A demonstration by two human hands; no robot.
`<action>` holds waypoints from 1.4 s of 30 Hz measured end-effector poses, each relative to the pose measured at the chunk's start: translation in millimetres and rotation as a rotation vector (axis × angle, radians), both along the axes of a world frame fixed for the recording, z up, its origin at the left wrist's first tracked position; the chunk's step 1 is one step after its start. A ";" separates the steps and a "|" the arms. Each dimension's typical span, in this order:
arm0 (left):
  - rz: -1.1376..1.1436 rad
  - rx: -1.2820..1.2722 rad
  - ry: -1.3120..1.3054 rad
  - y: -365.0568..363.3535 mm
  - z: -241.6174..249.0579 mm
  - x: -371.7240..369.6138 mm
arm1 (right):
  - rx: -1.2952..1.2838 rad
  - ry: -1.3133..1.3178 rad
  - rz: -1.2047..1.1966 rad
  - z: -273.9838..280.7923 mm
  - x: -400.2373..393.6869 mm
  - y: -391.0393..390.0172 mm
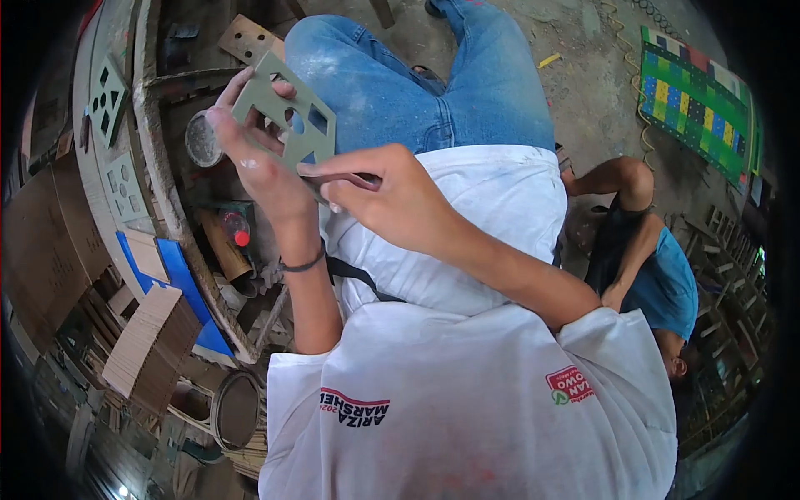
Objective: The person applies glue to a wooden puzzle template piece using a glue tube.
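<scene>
My left hand [262, 158] holds up a grey-green board [302, 148] with cut-out shapes, its fingers behind and showing through the openings. The board is tilted over my lap. My right hand [387, 196] pinches a thin, folded brown piece [337, 177] that looks like sandpaper, against the board's near edge. Part of the folded piece is hidden by my fingers. Two similar boards with cut-outs, a green one [102, 107] and a paler one [121, 185], lie on the bench at the left.
A round tin [202, 137] and a red-capped bottle [240, 233] are beside the bench edge. Cardboard [146, 342] lies near a blue sheet [196, 308]. Another person in a blue shirt [667, 283] sits at the right, below green, patterned panels [696, 104].
</scene>
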State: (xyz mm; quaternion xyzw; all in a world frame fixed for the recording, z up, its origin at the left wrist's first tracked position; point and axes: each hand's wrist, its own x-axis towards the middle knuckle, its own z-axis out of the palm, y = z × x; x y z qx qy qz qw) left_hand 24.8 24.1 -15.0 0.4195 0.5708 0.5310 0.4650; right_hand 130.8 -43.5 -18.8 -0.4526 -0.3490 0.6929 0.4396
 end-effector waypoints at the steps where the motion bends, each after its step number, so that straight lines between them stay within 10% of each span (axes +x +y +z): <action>1: -0.002 -0.002 -0.006 0.7 -0.1 0.6 | -0.002 -0.006 -0.002 2.9 2.6 -0.6; 42: -0.097 -0.145 -0.104 26.5 6.2 -15.8 | 0.338 -0.322 -0.055 -15.4 23.0 -1.9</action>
